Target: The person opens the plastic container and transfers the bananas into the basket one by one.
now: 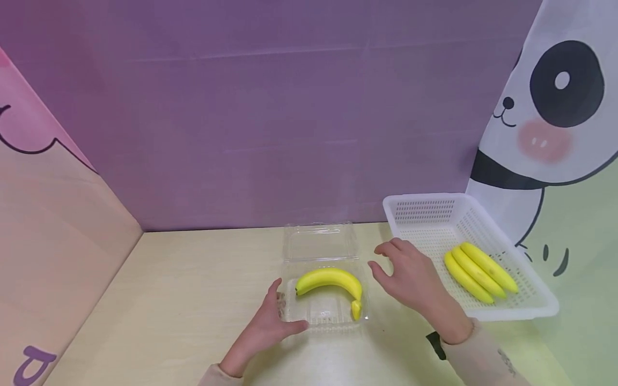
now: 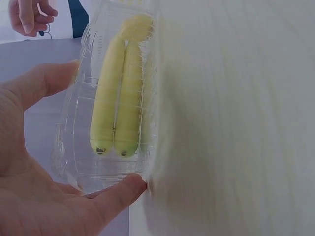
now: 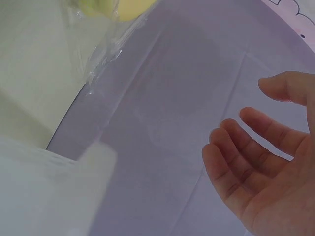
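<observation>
A clear plastic clamshell container [image 1: 321, 317] sits on the table with its lid [image 1: 320, 244] folded back. Inside lies a yellow banana [image 1: 333, 276], a small yellow stub [image 1: 356, 310] at its right end. Through the ribbed wall in the left wrist view, the banana [image 2: 107, 98] appears as more than one length; I cannot tell whether these are reflections. My left hand [image 1: 267, 324] holds the container's near left corner between thumb and fingers. My right hand [image 1: 410, 273] hovers between container and basket, fingers loosely bent, holding nothing; the right wrist view shows the same hand [image 3: 256, 167] apart from everything.
To the right stands a white perforated basket [image 1: 543, 303] with a bunch of yellow bananas [image 1: 478, 271] in it. A purple backdrop [image 1: 289, 134] rises behind the table [image 1: 193, 300]. Printed panels flank both sides, the right one bearing a panda [image 1: 579, 155].
</observation>
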Available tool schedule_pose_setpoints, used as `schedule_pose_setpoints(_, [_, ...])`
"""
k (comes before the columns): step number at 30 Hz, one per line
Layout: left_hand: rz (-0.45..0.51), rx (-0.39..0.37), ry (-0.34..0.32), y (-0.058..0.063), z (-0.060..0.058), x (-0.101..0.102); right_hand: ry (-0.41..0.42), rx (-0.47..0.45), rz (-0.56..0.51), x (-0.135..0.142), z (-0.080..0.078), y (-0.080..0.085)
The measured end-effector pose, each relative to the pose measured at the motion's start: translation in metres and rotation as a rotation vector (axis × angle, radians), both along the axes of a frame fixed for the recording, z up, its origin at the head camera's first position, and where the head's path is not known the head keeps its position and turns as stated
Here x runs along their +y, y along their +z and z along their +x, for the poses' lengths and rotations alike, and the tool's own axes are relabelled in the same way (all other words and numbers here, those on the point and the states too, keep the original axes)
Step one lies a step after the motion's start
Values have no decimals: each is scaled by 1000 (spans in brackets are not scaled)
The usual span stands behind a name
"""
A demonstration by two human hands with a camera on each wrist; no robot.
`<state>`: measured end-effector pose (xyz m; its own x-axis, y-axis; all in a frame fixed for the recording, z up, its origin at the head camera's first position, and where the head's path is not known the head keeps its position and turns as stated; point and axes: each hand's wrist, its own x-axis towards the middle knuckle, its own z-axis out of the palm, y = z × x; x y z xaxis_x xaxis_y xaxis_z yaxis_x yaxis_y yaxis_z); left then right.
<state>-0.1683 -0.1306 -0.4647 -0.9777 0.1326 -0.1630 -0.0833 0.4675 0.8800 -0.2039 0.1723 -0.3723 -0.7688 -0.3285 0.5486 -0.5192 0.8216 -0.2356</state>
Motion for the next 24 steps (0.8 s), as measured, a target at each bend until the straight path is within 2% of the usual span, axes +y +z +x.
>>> schedule_pose_setpoints(8, [-1,-5,7,1,0,2,10,-20,-11,-7,-3,-4])
schedule_pose_setpoints(16, [-4,0,6,3,2,2,55,22,-32,-15,-9,-10])
schedule_pose_setpoints(24, [-4,5,9,3,2,3,73,-30,-19,-24,-13,-17])
